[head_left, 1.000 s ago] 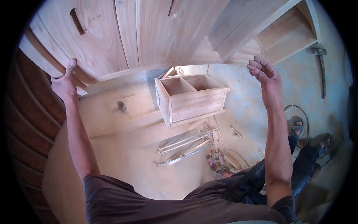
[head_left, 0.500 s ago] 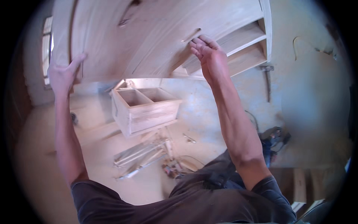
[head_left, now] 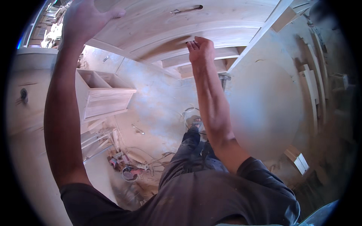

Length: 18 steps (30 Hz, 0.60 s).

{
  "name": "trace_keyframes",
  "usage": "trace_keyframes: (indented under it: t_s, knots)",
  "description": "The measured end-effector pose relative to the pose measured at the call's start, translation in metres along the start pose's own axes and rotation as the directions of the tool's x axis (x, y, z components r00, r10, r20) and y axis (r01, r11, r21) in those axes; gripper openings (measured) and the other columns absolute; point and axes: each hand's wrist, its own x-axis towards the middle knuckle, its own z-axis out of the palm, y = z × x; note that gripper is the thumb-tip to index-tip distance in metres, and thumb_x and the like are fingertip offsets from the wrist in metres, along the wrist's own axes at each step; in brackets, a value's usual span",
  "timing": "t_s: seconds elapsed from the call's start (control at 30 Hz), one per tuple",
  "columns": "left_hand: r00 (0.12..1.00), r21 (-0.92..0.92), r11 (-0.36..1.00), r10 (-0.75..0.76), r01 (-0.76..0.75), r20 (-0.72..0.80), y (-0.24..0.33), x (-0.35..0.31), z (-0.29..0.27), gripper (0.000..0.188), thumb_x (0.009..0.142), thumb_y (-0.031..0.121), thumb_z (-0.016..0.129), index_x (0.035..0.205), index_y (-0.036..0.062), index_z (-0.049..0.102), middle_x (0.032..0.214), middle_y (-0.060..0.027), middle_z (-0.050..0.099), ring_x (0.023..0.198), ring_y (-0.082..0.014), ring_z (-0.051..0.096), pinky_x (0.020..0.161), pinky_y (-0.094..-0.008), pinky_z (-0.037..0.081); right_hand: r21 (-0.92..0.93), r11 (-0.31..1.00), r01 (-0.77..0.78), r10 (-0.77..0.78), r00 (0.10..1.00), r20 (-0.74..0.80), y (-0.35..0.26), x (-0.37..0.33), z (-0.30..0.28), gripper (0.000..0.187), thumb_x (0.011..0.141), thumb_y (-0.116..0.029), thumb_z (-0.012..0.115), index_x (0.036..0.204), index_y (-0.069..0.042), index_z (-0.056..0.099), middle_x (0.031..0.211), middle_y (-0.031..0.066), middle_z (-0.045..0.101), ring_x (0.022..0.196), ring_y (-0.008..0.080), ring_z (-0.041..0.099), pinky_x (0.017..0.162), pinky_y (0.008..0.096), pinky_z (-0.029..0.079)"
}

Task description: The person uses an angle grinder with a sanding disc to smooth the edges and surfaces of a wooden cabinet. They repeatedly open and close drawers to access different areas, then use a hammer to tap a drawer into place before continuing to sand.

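A large pale wooden cabinet fills the upper part of the view, with an oval slot cut in its front and open compartments along its lower side. My left hand is at the cabinet's left edge, thumb stretched across the face, the other fingers mostly hidden. My right hand has its fingertips hooked into a second slot lower on the front. Below the left part of the cabinet, a small two-compartment wooden box stands open-topped.
Wood strips and a tool with cords lie at lower left. A hammer is on the floor under the cabinet's right side. Long boards lie at right. A pale worktop runs along the left.
My view has swung to the right and the cabinet now appears tilted and higher up. Both hands stay on it; the right fingers have gone into the lower slot.
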Motion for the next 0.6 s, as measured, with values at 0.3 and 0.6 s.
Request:
trace_keyframes:
  t_s: [0.3, 0.6]
  knots:
    - [0.988, -0.111, 0.988, -0.092, 0.107, 0.127, -0.005, 0.003, -0.003, 0.093, 0.066, 0.034, 0.093, 0.147, 0.0115, 0.054, 0.150, -0.0176, 0.053, 0.139, -0.0362, 0.048, 0.118, -0.0437, 0.039, -0.334, 0.917, 0.217, -0.165, 0.970, 0.177, 0.012, 0.013, -0.024, 0.035, 0.090, 0.009, 0.050, 0.125, 0.017, 0.051, 0.136, 0.0265, 0.051, 0.126, 0.0377, 0.053, 0.105, 0.0468, 0.049]
    - [0.971, -0.062, 0.993, -0.083, 0.099, 0.223, 0.012, 0.013, -0.028, 0.092, 0.071, 0.040, 0.089, 0.150, 0.0137, 0.050, 0.151, -0.0163, 0.052, 0.140, -0.0362, 0.047, 0.119, -0.0450, 0.040, -0.415, 0.875, 0.250, -0.220, 0.968, 0.121, 0.009, 0.009, -0.095, 0.035, 0.072, 0.018, 0.048, 0.106, 0.010, 0.055, 0.104, 0.0185, 0.055, 0.090, 0.0308, 0.058, 0.070, 0.0370, 0.049]
